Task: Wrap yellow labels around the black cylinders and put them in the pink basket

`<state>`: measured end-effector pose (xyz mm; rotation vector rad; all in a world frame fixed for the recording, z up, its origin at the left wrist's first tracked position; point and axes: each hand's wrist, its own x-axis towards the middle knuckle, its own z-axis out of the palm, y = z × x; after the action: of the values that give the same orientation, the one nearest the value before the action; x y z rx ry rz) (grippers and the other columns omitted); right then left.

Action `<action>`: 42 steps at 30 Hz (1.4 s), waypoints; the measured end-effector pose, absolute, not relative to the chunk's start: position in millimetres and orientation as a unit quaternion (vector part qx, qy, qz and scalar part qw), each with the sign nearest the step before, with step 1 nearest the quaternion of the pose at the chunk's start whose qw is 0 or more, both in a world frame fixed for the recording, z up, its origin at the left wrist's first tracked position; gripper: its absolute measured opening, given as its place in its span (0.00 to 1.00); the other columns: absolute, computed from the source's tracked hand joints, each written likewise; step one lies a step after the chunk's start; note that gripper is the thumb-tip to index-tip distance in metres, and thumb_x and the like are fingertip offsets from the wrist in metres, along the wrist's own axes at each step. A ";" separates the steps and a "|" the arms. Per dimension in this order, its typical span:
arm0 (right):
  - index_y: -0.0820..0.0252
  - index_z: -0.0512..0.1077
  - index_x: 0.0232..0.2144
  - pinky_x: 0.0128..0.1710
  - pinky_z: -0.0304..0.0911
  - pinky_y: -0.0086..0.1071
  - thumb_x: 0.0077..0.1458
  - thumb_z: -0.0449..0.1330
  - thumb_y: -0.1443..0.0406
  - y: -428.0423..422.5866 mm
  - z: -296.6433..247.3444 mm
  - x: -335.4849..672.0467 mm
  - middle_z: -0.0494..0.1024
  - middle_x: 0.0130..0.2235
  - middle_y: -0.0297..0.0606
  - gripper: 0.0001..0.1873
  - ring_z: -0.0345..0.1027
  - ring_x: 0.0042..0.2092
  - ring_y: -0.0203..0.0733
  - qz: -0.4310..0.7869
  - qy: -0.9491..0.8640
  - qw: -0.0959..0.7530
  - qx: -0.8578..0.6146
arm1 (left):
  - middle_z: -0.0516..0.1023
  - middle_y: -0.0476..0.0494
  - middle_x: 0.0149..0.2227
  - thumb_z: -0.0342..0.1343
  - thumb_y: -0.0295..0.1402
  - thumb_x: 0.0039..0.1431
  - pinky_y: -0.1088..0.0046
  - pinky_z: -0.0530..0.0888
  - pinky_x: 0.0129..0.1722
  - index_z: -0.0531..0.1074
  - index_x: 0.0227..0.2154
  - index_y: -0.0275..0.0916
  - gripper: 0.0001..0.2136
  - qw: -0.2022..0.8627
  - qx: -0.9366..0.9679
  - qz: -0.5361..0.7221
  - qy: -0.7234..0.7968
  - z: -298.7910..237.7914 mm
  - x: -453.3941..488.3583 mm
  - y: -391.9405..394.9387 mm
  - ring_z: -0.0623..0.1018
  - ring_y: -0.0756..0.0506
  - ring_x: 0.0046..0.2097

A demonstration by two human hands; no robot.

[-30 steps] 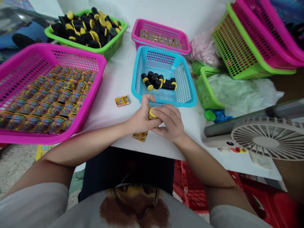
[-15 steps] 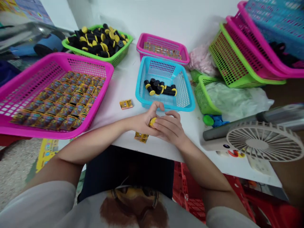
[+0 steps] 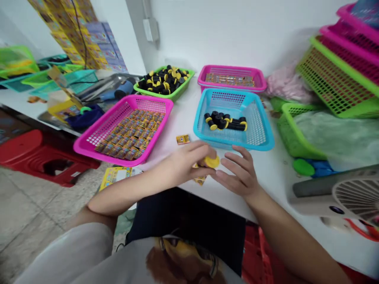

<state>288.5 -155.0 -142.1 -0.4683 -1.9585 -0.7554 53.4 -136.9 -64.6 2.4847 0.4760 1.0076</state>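
Note:
My left hand (image 3: 185, 162) is closed around a small roller with a yellow cap (image 3: 212, 161) just above the white table's near edge. Beside it, my right hand (image 3: 239, 173) has its fingers spread and touches the cap with its fingertips. A small printed packet (image 3: 200, 180) lies under the hands and another packet (image 3: 182, 139) lies further back. Behind the hands a blue basket (image 3: 261, 134) holds several black and yellow rollers (image 3: 225, 121).
A pink basket (image 3: 97, 136) of printed packets stands at the left, a green basket (image 3: 174, 93) of black and yellow rollers behind it, another pink basket (image 3: 232, 72) at the back. Green basket with plastic bags (image 3: 290, 136), stacked baskets (image 3: 340, 79) and a fan (image 3: 349, 195) at the right. Red stool (image 3: 35, 156) on the floor.
The view has swung left and up, showing the floor and a side table. My right hand has opened and drawn slightly away from the yellow-capped roller, which stays in my left hand.

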 end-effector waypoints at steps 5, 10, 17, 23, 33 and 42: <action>0.34 0.75 0.47 0.56 0.73 0.51 0.55 0.71 0.67 -150.2 -141.9 283.5 0.82 0.47 0.27 0.22 0.75 0.49 0.43 -0.332 -0.784 0.459 -0.253 | 0.79 0.46 0.39 0.71 0.47 0.56 0.70 0.75 0.34 0.76 0.39 0.40 0.18 0.080 0.871 0.361 0.324 -47.1 -31.0 -34.5 0.77 0.49 0.35; 0.41 0.75 0.50 0.56 0.70 0.50 0.56 0.66 0.70 -145.0 -140.3 287.9 0.82 0.48 0.35 0.22 0.75 0.49 0.45 -0.329 -0.766 0.461 -0.303 | 0.69 0.59 0.20 0.70 0.54 0.54 0.75 0.68 0.31 0.72 0.29 0.39 0.23 0.059 0.856 0.308 0.411 -57.3 -103.0 84.9 0.63 0.56 0.25; 0.56 0.70 0.60 0.56 0.60 0.47 0.63 0.62 0.62 -138.4 -141.0 292.6 0.81 0.53 0.46 0.24 0.71 0.54 0.52 -0.299 -0.750 0.312 -0.502 | 0.62 0.58 0.13 0.68 0.51 0.54 0.75 0.66 0.34 0.73 0.22 0.35 0.23 0.078 0.771 0.144 0.615 -78.7 -107.4 94.8 0.62 0.54 0.24; 0.62 0.78 0.47 0.44 0.55 0.40 0.65 0.54 0.70 -121.8 -142.5 304.8 0.85 0.43 0.47 0.14 0.73 0.45 0.49 -0.168 -0.723 0.122 -0.659 | 0.65 0.58 0.15 0.47 0.54 0.68 0.79 0.65 0.42 0.74 0.23 0.31 0.30 0.018 0.865 0.123 0.486 -74.4 -104.1 94.5 0.70 0.58 0.28; 0.59 0.78 0.42 0.36 0.49 0.38 0.66 0.50 0.73 -126.4 -155.3 284.1 0.83 0.38 0.44 0.16 0.70 0.39 0.44 -0.143 -0.757 0.068 -0.634 | 0.76 0.33 0.61 0.49 0.40 0.75 0.57 0.72 0.62 0.72 0.61 0.35 0.20 -0.107 0.910 0.043 0.399 -38.5 10.2 -56.3 0.76 0.37 0.60; 0.60 0.76 0.44 0.37 0.51 0.38 0.67 0.49 0.73 -122.1 -142.8 285.9 0.83 0.41 0.46 0.16 0.73 0.43 0.45 -0.131 -0.756 0.048 -0.639 | 0.80 0.33 0.54 0.58 0.37 0.70 0.63 0.78 0.53 0.74 0.57 0.35 0.17 0.002 0.962 -0.060 0.268 -110.0 48.3 -132.7 0.81 0.39 0.53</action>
<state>285.9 -122.1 -142.8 -1.9488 -2.3072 -0.3999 48.3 -132.7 -110.0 3.0167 0.8392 -0.1874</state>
